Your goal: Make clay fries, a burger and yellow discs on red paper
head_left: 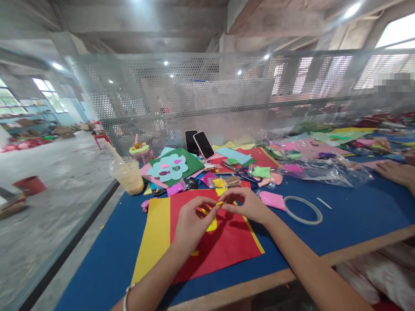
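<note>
Yellow clay (pixel 220 203) sat between the two hands, pinched by the fingertips of both the left hand (pixel 193 218) and the right hand (pixel 249 205), neither nearer. Its long axis was too small to tell. Beneath, toward the left hand, a yellow shape (pixel 212 225) lay on red paper (pixel 223 255) on the table (pixel 110 242).

The table (pixel 106 248) has a blue top and a light brown front edge. A big red sheet (pixel 231 252) with a yellow band on its left side lies flat near that edge. I see a cup (pixel 134 183) with a straw standing at the table's left side, and a little pink lump (pixel 145 206) by the sheet's far corner. Over to the right lie a pink packet (pixel 272 200), a pale ring (pixel 304 222) just beside it, and a thin white stick (pixel 324 203).
</note>
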Tool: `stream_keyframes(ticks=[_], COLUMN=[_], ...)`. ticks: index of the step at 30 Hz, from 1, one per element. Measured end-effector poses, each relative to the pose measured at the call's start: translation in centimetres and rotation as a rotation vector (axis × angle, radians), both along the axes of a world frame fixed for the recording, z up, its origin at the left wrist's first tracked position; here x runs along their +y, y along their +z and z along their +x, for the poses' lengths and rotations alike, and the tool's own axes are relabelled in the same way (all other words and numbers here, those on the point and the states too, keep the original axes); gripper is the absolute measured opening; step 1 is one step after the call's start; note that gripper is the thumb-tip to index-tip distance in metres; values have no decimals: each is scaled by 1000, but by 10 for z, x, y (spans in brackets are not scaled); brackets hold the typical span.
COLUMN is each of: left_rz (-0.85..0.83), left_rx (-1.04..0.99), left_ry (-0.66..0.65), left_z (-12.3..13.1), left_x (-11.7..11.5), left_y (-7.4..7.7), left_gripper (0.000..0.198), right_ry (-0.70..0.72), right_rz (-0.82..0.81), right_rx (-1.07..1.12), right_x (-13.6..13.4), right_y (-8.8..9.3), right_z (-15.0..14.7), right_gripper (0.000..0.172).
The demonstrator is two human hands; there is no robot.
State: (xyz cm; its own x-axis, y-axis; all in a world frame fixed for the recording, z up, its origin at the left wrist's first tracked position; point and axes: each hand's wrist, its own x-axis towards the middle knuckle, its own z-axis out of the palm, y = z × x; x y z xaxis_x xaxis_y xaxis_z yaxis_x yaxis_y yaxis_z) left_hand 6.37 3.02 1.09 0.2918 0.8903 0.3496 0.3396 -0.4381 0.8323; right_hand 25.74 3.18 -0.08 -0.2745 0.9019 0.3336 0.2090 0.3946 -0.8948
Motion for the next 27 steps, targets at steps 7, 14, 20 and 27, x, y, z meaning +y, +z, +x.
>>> stream_keyframes(ticks=[7, 14, 20, 27], left_rz=[91, 333, 386, 394], left_rx=[75, 176, 170, 183], left_ry=[8, -45, -38, -37], left_z=[0, -1, 0, 0], left_x=[0, -6, -6, -8], left_y=[-4, 1, 2, 2], left_gripper=[16, 13, 10, 10], right_ry=[-50, -53, -5, 3], right_rz=[10, -33, -103, -82], right_rx=[-24, 18, 55, 16], right_x=[-1, 0, -1, 0], right_y=[-2, -4, -4, -4], right_z=[0, 0, -1, -1], right_gripper=[21, 22, 28, 26])
